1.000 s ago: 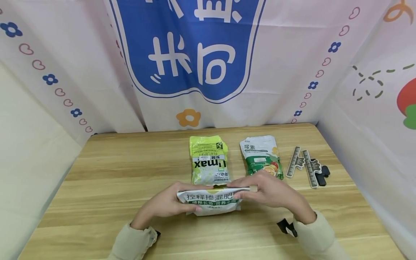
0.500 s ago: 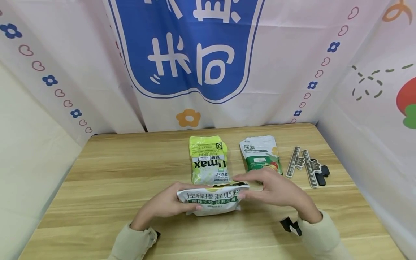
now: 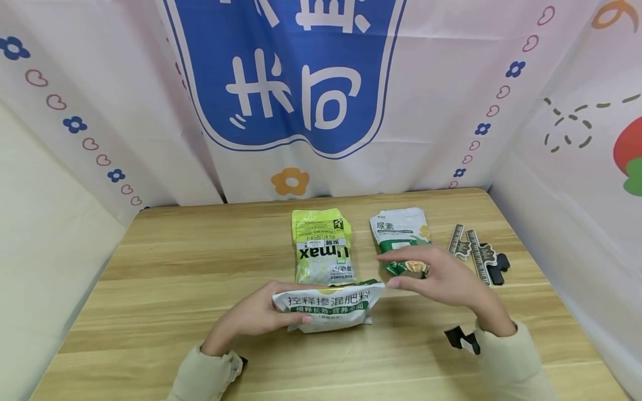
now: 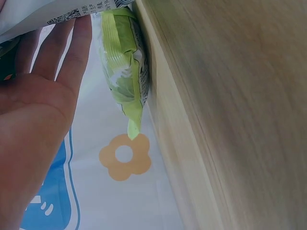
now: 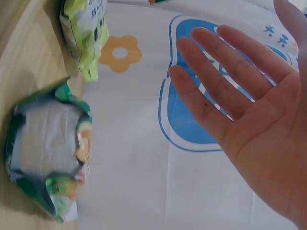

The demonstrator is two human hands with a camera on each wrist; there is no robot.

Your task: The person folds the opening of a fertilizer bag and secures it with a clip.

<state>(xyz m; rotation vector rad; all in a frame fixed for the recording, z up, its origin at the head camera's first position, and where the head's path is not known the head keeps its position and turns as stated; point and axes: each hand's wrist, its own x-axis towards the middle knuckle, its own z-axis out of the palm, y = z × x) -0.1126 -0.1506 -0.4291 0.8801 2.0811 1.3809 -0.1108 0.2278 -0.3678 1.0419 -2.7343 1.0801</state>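
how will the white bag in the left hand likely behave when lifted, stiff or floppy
The white bag is probably floppy: its lower edge curves and its corners stick out thinly. Its bulging front suggests contents that may shift or sag, especially at the end away from the left hand. It seems unlikely to roll, having flat ends.

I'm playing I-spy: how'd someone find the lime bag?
On the wooden table, look past the white bag in the left hand. The lime bag lies there, left of the green-and-white bag. Only its wrapping is bright lime, with big black letters.
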